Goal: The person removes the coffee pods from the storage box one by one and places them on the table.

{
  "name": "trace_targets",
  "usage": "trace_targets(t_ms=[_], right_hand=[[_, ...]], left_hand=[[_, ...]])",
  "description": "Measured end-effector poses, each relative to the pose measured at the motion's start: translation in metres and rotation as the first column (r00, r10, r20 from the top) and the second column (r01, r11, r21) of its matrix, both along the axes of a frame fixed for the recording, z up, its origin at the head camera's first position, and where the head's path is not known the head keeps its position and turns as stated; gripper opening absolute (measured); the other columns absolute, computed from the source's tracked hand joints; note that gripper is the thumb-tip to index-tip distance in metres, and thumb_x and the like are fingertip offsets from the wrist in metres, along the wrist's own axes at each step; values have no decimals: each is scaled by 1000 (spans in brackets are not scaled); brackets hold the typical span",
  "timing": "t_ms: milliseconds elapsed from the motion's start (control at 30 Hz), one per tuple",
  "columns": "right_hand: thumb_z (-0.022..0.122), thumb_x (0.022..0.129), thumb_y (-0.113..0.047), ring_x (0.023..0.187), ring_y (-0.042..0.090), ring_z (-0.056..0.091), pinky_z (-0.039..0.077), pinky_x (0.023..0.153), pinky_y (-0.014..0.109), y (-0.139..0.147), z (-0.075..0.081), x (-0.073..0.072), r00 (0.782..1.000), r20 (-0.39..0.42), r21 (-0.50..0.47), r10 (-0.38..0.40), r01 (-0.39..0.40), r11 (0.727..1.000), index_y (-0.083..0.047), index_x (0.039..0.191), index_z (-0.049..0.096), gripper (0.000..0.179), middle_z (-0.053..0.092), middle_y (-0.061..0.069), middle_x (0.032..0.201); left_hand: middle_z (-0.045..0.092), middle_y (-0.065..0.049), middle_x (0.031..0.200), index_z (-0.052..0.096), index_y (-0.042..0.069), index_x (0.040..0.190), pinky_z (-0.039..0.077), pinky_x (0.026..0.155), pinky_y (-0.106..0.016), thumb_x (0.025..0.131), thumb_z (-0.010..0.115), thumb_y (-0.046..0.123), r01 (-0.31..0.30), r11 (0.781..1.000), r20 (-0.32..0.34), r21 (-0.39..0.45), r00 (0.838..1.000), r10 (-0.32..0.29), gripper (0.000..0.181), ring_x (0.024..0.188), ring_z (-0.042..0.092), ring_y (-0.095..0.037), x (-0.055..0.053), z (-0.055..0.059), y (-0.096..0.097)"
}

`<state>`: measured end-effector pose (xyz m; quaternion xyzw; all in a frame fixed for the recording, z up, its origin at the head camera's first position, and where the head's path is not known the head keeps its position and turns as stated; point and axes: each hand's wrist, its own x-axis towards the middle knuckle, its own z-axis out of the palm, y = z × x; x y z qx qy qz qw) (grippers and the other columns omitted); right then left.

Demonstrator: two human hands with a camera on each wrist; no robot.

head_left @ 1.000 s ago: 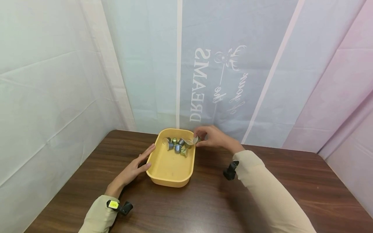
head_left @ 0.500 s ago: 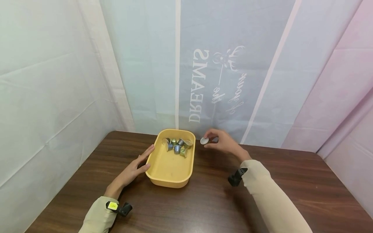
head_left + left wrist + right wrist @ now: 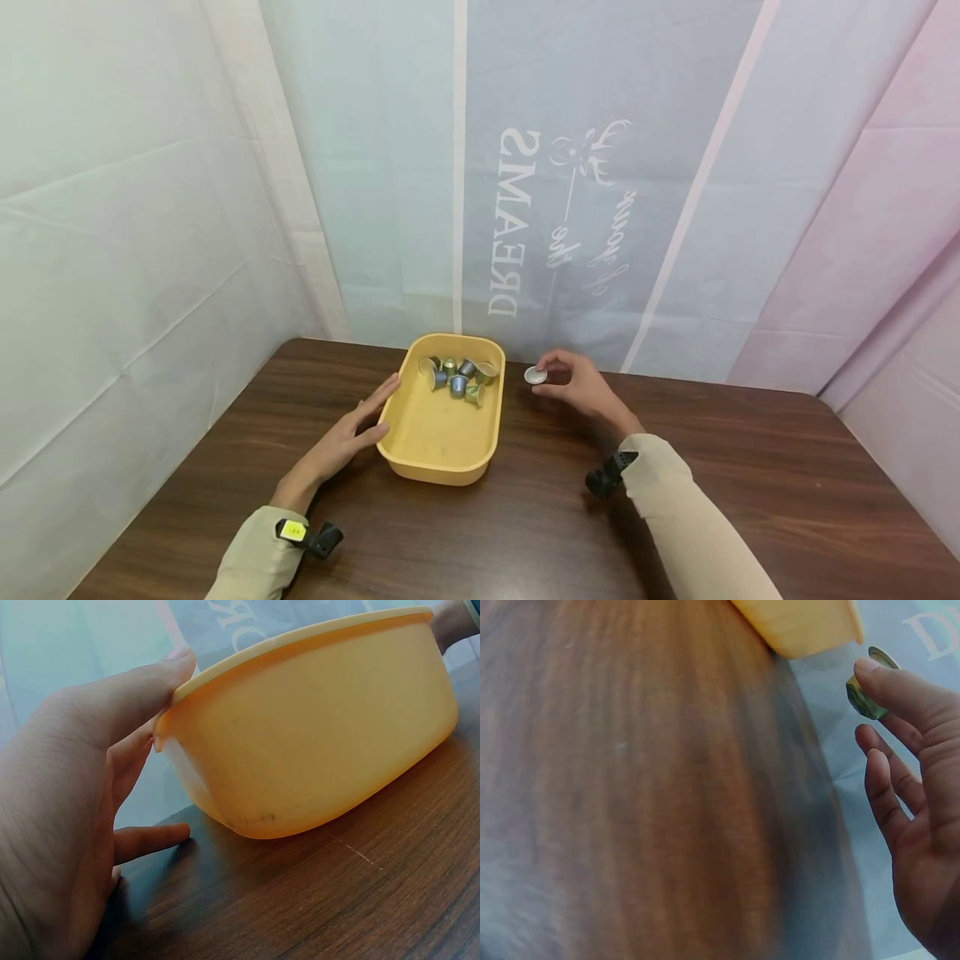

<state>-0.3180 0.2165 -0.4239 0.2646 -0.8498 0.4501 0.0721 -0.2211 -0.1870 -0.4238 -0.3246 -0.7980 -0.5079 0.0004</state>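
In the head view, my right hand (image 3: 579,387) pinches a coffee capsule (image 3: 535,376) just right of the yellow tub (image 3: 438,472), its pale lid facing up. Seen from the right wrist, this capsule (image 3: 866,697) is green and sits between thumb and finger, while the other fingers curve loosely. My left hand (image 3: 341,442) rests against the tub's left side with fairly straight fingers. From the left wrist, its thumb (image 3: 161,679) touches the tub's rim. Several blue, green and dark coffee capsules (image 3: 458,385) lie jumbled at the tub's far end.
The tub stands on a dark wood-grain table (image 3: 525,533). Right behind the table's far edge hangs a printed cloth backdrop (image 3: 390,208), with more pale cloth (image 3: 135,250) along the left side.
My right hand has drawn the capsule away from the tub's far right rim, moving right and slightly towards me. The left hand and the tub stay in place.
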Motion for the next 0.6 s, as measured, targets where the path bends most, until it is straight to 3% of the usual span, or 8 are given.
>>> trace_targets(t_ms=[133, 300, 467, 600], right_hand=[[83, 77, -18, 94, 14, 65, 48, 79, 30, 0, -12, 1, 998, 53, -17, -14, 15, 1000, -16, 99, 64, 29, 69, -2, 96], [83, 76, -22, 94, 12, 64, 46, 81, 30, -2, -23, 2, 993, 96, -15, -67, 69, 997, -18, 97, 64, 29, 69, -3, 96], [83, 76, -25, 93, 13, 64, 48, 76, 30, -4, -30, 4, 992, 76, -24, -100, 102, 994, -19, 95, 63, 28, 68, -3, 97], [83, 76, -23, 90, 14, 65, 49, 70, 29, -5, -33, 6, 993, 39, -8, -107, 108, 994, -19, 96, 64, 28, 68, -2, 96]], left_hand=[[13, -18, 157, 23, 2, 151, -5, 103, -71, 98, 48, 2, 2, 1000, -3, 2, 1000, -2, 59, 143, 9, -39, -2, -2, 0], [13, -10, 159, 23, 10, 153, -5, 104, -69, 98, 48, 2, -15, 1000, -2, -9, 1000, 15, 61, 144, 9, -34, -12, -18, -5], [14, -1, 159, 23, 18, 154, -5, 105, -68, 98, 50, 3, -22, 1000, 0, -14, 1000, 22, 64, 145, 10, -27, -20, -28, -8], [14, -5, 159, 23, 14, 154, -5, 104, -69, 97, 49, 2, -20, 1000, 0, -11, 1000, 20, 63, 144, 10, -30, -16, -24, -6]])
